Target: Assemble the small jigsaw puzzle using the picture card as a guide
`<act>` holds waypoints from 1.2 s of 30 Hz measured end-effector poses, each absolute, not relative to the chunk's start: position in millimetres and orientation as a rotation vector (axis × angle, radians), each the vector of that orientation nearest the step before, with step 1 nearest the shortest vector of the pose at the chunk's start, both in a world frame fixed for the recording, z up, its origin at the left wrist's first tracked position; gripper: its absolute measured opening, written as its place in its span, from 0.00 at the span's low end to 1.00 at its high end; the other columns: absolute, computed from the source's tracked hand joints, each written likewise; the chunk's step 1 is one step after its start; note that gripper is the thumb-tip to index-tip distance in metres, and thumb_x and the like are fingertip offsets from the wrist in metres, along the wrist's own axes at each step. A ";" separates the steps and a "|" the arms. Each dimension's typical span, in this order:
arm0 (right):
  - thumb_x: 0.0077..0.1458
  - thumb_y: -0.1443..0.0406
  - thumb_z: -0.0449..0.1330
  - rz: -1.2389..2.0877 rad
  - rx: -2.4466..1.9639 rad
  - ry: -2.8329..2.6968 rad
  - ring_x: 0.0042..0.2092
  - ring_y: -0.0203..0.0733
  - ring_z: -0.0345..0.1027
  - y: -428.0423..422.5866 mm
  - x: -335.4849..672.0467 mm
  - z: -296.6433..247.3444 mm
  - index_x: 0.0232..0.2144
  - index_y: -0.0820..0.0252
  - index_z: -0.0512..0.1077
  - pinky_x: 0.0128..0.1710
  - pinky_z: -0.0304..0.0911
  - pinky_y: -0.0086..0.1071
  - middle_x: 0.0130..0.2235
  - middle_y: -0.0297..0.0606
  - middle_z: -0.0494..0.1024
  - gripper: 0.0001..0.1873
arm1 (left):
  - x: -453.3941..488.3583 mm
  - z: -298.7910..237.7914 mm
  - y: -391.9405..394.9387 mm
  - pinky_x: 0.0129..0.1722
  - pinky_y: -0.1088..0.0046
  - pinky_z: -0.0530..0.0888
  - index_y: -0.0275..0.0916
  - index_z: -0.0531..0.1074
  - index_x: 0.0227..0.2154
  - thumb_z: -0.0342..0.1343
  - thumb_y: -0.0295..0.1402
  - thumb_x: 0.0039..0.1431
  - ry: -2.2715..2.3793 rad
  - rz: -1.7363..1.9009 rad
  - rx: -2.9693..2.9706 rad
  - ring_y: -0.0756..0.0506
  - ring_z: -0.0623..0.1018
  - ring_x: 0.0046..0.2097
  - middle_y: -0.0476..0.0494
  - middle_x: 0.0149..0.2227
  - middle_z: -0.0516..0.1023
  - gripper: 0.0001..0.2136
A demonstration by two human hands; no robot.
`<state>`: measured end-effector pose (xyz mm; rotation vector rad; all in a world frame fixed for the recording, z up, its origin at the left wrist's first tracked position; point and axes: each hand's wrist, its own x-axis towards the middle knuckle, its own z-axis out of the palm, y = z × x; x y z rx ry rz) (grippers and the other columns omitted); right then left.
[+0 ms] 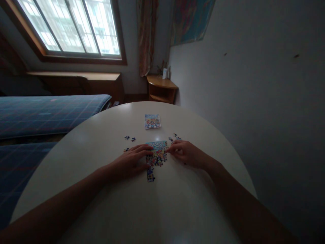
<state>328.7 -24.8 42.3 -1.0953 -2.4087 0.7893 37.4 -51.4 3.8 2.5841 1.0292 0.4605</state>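
A partly joined jigsaw puzzle [158,156] lies on the white round table [109,203], light blue at its far edge and multicoloured below, with a narrow strip reaching toward me at its lower left. My left hand [133,157] rests flat with fingers stretched over the puzzle's left side. At the right edge, my right hand [184,152] has its thumb and forefinger pinched together against the puzzle's border; whatever sits between the fingertips is too small to make out. Loose puzzle pieces [133,139] lie beyond my left hand, and several others [175,135] just beyond my right.
A colourful picture sheet or packet [152,121] lies farther back on the table. Past the table stand a blue plaid bed [50,112] on the left, a wooden corner shelf [161,82] and a window [73,27]. A white wall [254,101] runs along the right.
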 end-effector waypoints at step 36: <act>0.54 0.70 0.62 0.799 -1.197 -2.262 0.36 0.37 0.75 -22.2 313.1 27.9 0.52 0.58 0.71 0.40 0.68 0.32 0.38 0.36 0.83 0.22 | 36.8 3.3 -51.7 0.64 0.52 0.63 0.47 0.64 0.59 0.55 0.39 0.65 1.037 0.453 2.575 0.38 0.62 0.66 0.43 0.65 0.63 0.20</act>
